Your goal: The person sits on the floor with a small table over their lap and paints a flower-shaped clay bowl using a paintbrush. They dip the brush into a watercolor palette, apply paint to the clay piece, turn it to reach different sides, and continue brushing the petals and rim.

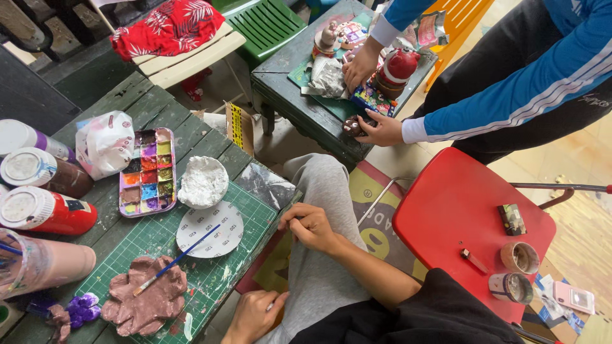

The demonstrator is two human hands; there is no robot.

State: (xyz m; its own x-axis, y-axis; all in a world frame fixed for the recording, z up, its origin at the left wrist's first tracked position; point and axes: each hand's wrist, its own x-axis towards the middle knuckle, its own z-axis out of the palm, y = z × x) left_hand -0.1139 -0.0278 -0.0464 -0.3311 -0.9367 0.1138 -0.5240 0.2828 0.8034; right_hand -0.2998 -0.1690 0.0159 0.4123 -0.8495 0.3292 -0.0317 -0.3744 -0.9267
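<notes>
Head view: the person's right hand rests on the grey-trousered knee, fingers pinched together on something thin, possibly a small stick; the view is too coarse to confirm. The left hand lies curled near the table edge, its grip unreadable. A paintbrush lies unattended across the brown clay flower and green cutting mat; a knee bump could roll it off, smearing paint.
</notes>
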